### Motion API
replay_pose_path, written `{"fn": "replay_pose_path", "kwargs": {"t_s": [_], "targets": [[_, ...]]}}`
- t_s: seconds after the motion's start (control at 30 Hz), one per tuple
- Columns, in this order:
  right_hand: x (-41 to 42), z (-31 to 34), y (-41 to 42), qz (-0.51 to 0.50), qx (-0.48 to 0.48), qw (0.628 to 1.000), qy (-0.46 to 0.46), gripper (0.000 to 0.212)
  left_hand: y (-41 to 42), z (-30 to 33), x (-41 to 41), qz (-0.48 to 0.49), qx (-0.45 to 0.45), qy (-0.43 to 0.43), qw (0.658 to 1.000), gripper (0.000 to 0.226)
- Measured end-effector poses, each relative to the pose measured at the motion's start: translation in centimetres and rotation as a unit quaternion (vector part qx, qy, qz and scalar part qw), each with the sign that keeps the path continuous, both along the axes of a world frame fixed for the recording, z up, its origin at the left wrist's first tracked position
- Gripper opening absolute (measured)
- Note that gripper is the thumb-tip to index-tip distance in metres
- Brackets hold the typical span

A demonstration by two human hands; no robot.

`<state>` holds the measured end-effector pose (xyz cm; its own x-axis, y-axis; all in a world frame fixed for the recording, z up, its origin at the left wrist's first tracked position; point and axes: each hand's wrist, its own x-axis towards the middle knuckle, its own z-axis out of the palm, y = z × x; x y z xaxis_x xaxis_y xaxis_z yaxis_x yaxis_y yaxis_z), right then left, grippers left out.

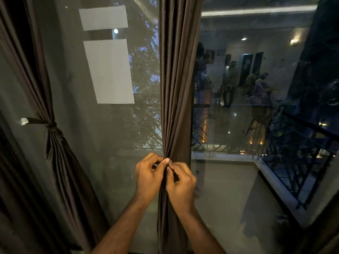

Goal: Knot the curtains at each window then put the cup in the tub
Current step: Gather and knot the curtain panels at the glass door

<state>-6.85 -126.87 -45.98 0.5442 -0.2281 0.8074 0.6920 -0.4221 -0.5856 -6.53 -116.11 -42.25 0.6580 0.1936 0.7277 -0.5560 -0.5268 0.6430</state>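
Note:
A dark brown curtain (177, 85) hangs gathered in the middle of the window. My left hand (149, 176) and my right hand (180, 182) meet at its front, both pinching a thin dark tie band against the bunched folds at about waist height. At the left a second brown curtain (55, 143) is cinched by a tie band (39, 121) fastened to a white hook. No cup or tub is in view.
The window glass (102, 125) has a mesh screen and two grey paper patches (110, 70). Outside lie a balcony floor and a black metal railing (302, 154). People and room lights are reflected in the right pane.

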Motion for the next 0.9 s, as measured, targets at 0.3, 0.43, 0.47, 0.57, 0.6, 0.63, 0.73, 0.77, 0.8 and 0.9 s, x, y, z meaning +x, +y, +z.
{"fn": "replay_pose_path", "kwargs": {"t_s": [0.3,0.43,0.47,0.57,0.6,0.63,0.73,0.77,0.8,0.9], "targets": [[0.2,-0.4,-0.1,-0.004,-0.082,0.997,-0.003,0.016,0.1,0.5,-0.1,-0.042,-0.046,0.048,0.997,0.020],[0.2,-1.4,-0.2,0.026,-0.076,0.997,0.010,0.035,-0.4,0.5,0.1,-0.022,-0.039,0.046,0.998,0.021],[0.2,-1.7,-0.2,0.024,-0.076,0.997,0.014,0.044,-0.5,0.4,0.1,-0.020,-0.044,0.046,0.998,0.023],[-0.2,-2.7,0.1,0.042,-0.076,0.996,0.034,0.066,-0.5,0.0,0.2,-0.024,-0.050,0.039,0.998,0.024],[-0.3,-3.1,0.1,0.055,-0.079,0.995,0.041,0.069,-0.3,-0.1,0.2,-0.025,-0.053,0.037,0.998,0.024],[-0.5,-3.4,0.0,0.070,-0.090,0.992,0.046,0.066,-0.1,-0.1,0.3,-0.022,-0.059,0.037,0.997,0.024],[-0.4,-3.5,-1.3,0.085,-0.107,0.990,0.039,0.017,1.0,-0.1,0.7,-0.006,-0.061,0.034,0.998,0.024],[-0.2,-3.0,-1.8,0.074,-0.097,0.992,0.038,0.008,1.4,0.0,0.9,-0.001,-0.055,0.032,0.998,0.024],[0.2,-2.5,-2.3,0.056,-0.073,0.995,0.036,0.014,1.7,0.0,1.0,0.003,-0.050,0.030,0.998,0.023],[2.4,-0.6,-3.5,0.002,0.030,0.998,0.050,0.007,2.1,0.0,1.1,-0.002,-0.050,0.033,0.998,0.022]]}}
